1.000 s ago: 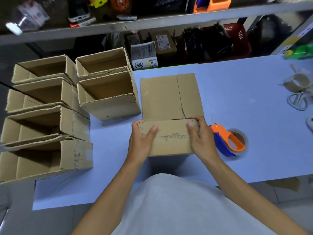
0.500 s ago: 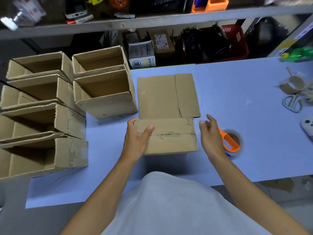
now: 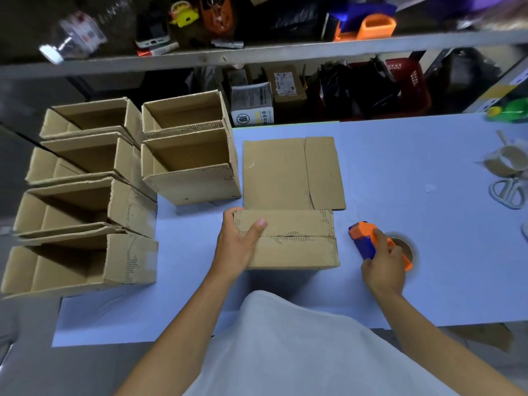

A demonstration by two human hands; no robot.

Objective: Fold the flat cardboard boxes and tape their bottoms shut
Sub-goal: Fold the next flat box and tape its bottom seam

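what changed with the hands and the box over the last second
The right hand let go of the brown cardboard box, moved right and took hold of the orange and blue tape dispenser. The left hand still holds the box's left end, flaps closed, seam untaped.

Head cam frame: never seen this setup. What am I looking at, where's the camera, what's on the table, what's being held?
There is no robot here. A person wears a wide-angle camera on the head, looking forward and down at their own two bare hands.

The left hand grips the left end of a folded cardboard box, its bottom flaps closed with the seam facing up and no tape visible on it. The right hand grips an orange and blue tape dispenser lying on the blue table.

Just behind the box lies a flat cardboard blank. On the left stand assembled boxes with their openings showing. At the far right lie scissors and a near-empty tape roll. Cluttered shelves run along the back.
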